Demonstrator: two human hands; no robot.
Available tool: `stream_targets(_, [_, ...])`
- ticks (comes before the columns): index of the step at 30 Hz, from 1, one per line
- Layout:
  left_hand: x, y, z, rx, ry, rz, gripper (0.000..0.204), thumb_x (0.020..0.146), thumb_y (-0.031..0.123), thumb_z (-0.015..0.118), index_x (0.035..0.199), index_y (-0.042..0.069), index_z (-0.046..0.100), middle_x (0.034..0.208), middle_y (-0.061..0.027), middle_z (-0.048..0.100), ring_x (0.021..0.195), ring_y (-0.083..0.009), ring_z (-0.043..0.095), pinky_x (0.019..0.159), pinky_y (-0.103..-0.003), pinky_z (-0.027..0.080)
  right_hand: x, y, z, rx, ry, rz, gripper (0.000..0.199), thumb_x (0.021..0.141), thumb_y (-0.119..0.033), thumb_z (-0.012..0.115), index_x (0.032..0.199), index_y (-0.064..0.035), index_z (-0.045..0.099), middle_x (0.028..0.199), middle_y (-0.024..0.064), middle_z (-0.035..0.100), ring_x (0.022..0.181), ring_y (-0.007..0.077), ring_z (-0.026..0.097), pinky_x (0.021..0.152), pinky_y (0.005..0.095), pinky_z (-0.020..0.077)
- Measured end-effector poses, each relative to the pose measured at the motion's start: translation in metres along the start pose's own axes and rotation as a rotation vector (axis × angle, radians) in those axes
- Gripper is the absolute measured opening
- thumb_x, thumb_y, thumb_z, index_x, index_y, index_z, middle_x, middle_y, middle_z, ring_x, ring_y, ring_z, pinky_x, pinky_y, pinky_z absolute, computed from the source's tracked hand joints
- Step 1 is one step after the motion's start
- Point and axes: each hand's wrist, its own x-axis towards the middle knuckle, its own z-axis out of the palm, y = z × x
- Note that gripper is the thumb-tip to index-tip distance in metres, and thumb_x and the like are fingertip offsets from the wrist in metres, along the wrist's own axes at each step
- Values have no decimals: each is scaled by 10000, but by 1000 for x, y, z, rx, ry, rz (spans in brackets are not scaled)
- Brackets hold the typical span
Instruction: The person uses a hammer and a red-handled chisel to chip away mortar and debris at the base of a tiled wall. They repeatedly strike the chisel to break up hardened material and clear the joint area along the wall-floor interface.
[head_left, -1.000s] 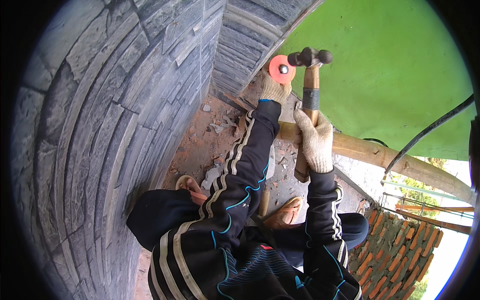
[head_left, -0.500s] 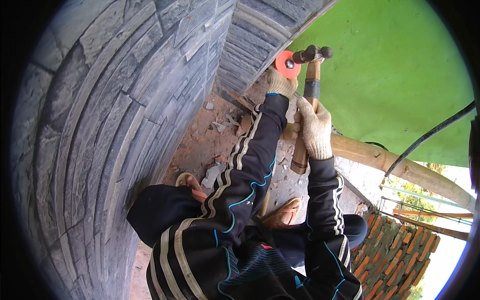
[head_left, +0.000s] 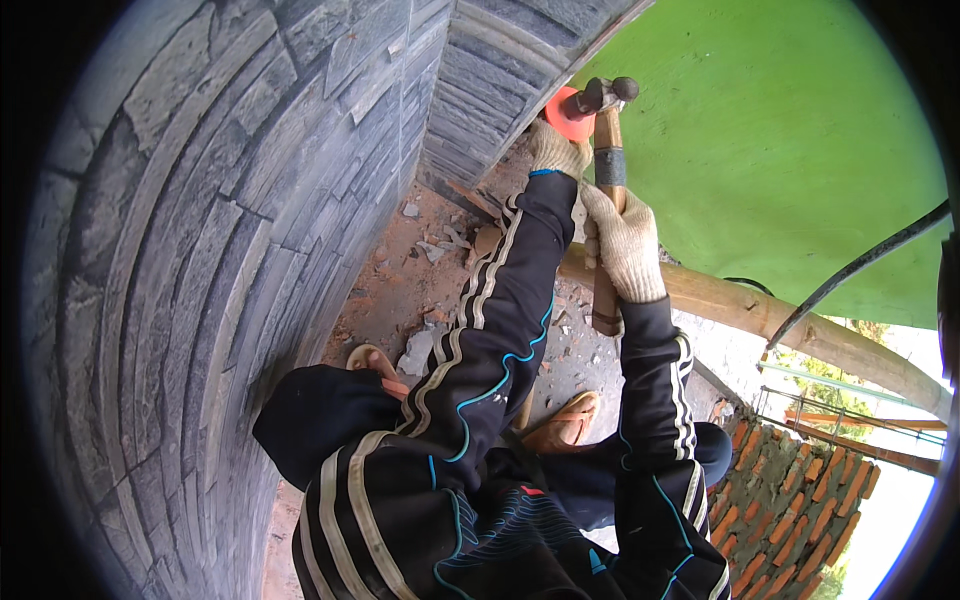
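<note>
Both of my hands wear cream knitted work gloves. My left hand (head_left: 557,152) is closed just behind an orange round hand guard (head_left: 566,120), around what looks like a chisel; its shaft and tip are hidden. My right hand (head_left: 630,248) grips the wooden handle of a ball-peen hammer (head_left: 608,130) with dark tape wrapped below its head. One face of the hammer head lies over the middle of the guard, seemingly touching it. Close by on the left is the lower edge of grey stone cladding (head_left: 480,100).
A grey stone-clad wall (head_left: 220,250) rises on the left, a green wall (head_left: 760,150) on the right. A bamboo pole (head_left: 720,300) crosses beside my right hand. Broken chips (head_left: 432,251) litter the ground around my sandalled feet. A black hose (head_left: 860,265) and brickwork (head_left: 790,510) are farther right.
The hammer head has moved left onto the guard, covering the metal striking end that showed before. My right hand has shifted slightly up; the whole view has moved a little.
</note>
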Motion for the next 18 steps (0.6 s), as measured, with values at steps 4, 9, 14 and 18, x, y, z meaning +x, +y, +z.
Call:
stream_targets(4, [-3, -16, -55, 790, -62, 150, 483, 884, 237, 608, 1317, 58, 489, 1387, -120, 510, 1245, -218, 502, 1041, -337, 409, -24, -13, 14, 88, 40, -175, 277, 923, -289, 664, 874, -23, 601, 600, 13, 555, 457, 79, 503, 419, 234, 402])
stream_targets(9, [9, -60, -55, 744, 42, 243, 381, 843, 256, 627, 1147, 31, 579, 1166, -157, 637, 1072, -348, 591, 888, -431, 456, -29, -41, 21, 418, 309, -677, 260, 943, -246, 633, 952, 3, 558, 584, 38, 576, 462, 100, 523, 437, 251, 424])
stream_targets(14, [-19, -16, -16, 456, 72, 234, 399, 841, 240, 634, 1177, 34, 571, 1246, -157, 597, 1154, -349, 549, 937, -408, 446, 8, 15, 6, 19, -3, 32, 286, 932, -281, 635, 859, -15, 556, 591, 38, 532, 422, 125, 506, 371, 274, 418])
stream_targets(18, [1, -17, -54, 711, 30, 216, 416, 826, 244, 654, 1187, 50, 579, 1228, -166, 610, 1127, -356, 572, 924, -417, 462, -23, -16, 9, 123, -72, -33, 302, 927, -296, 633, 941, 0, 576, 598, 38, 534, 434, 112, 508, 371, 265, 420])
